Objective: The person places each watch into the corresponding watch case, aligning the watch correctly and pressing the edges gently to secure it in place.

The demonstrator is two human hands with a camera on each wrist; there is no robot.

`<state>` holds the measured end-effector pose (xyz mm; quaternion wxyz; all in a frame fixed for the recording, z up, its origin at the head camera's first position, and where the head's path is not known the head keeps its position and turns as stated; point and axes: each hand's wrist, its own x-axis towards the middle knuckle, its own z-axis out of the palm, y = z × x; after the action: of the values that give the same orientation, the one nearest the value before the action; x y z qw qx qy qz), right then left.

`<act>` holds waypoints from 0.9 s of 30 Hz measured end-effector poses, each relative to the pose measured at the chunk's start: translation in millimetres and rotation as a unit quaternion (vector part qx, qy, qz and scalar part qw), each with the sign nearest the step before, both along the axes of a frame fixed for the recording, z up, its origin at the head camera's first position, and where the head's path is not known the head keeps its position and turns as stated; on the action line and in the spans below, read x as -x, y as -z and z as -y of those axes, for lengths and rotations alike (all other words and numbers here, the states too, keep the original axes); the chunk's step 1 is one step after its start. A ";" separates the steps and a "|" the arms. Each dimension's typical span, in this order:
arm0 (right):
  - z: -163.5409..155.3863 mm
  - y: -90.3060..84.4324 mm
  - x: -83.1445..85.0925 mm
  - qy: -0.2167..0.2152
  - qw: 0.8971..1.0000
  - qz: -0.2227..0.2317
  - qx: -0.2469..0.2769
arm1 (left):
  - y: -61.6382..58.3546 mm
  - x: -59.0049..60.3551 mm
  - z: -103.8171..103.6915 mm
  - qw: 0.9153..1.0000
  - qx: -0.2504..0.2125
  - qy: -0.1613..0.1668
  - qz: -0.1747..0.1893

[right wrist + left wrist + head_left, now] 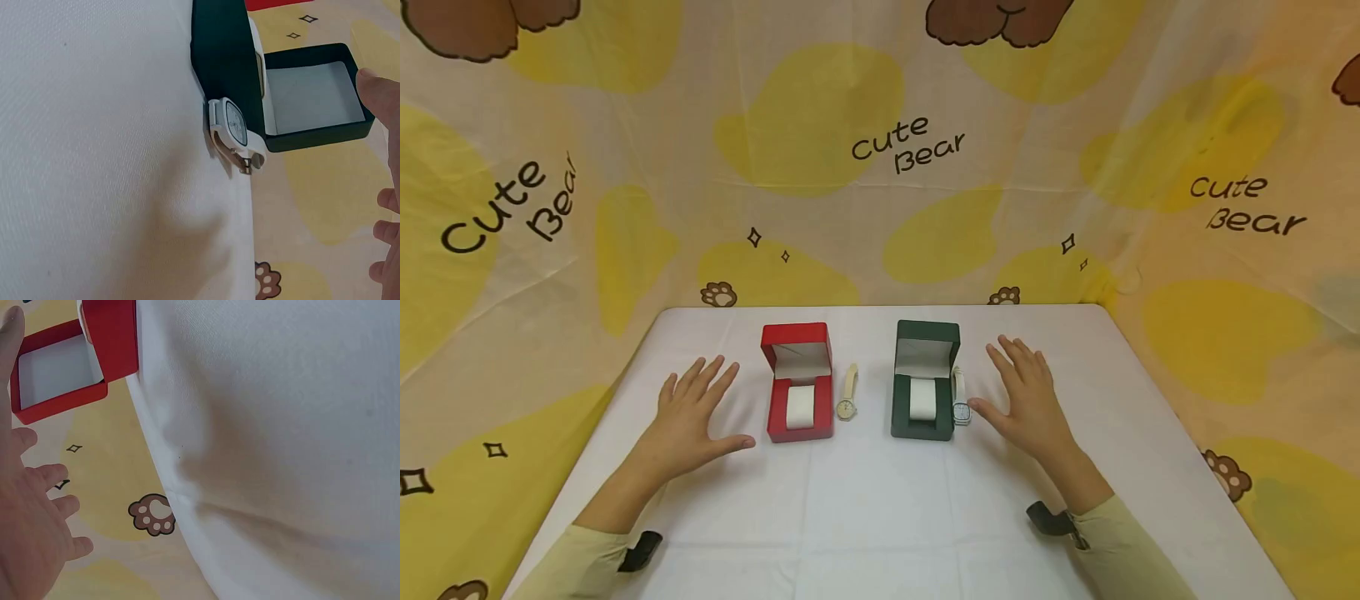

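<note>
Bare table (880,517) lay open at 6 o'clock; red box (800,392) and green box (925,387) stood open-lidded at 12; a beige watch (847,396) filled their gap; white watch (960,402) blocked green's 3 o'clock side.

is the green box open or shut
Open. The green box has its lid standing upright, showing the pale lining and a white cushion seated in its base.

Watch (847,397) between two boxes (799,382) on table (880,517)
</note>
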<state>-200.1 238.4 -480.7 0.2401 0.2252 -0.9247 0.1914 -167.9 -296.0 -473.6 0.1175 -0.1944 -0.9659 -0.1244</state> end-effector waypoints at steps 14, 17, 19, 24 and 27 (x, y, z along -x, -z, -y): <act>17.1 -1.3 -4.5 -0.030 0.999 0.011 0.033 | 2.8 4.5 -6.6 0.998 -0.049 0.050 -0.010; 21.3 0.5 -5.4 -0.039 0.999 0.011 0.036 | 3.0 5.5 -9.2 0.997 -0.051 0.060 -0.007; 24.2 1.4 -5.9 -0.047 0.998 0.010 0.039 | 2.5 6.0 -11.1 0.996 -0.054 0.064 -0.004; 31.7 1.6 -7.6 -0.067 0.997 0.010 0.047 | 1.7 7.3 -15.4 0.996 -0.060 0.068 0.012; 36.6 0.6 -8.7 -0.072 0.996 0.014 0.043 | 2.8 8.1 -17.4 0.996 -0.060 0.067 0.022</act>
<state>-191.4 201.7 -481.2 0.2224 0.2782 -0.9001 0.2511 -175.9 -278.6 -476.4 0.0989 -0.2490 -0.9438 -0.1936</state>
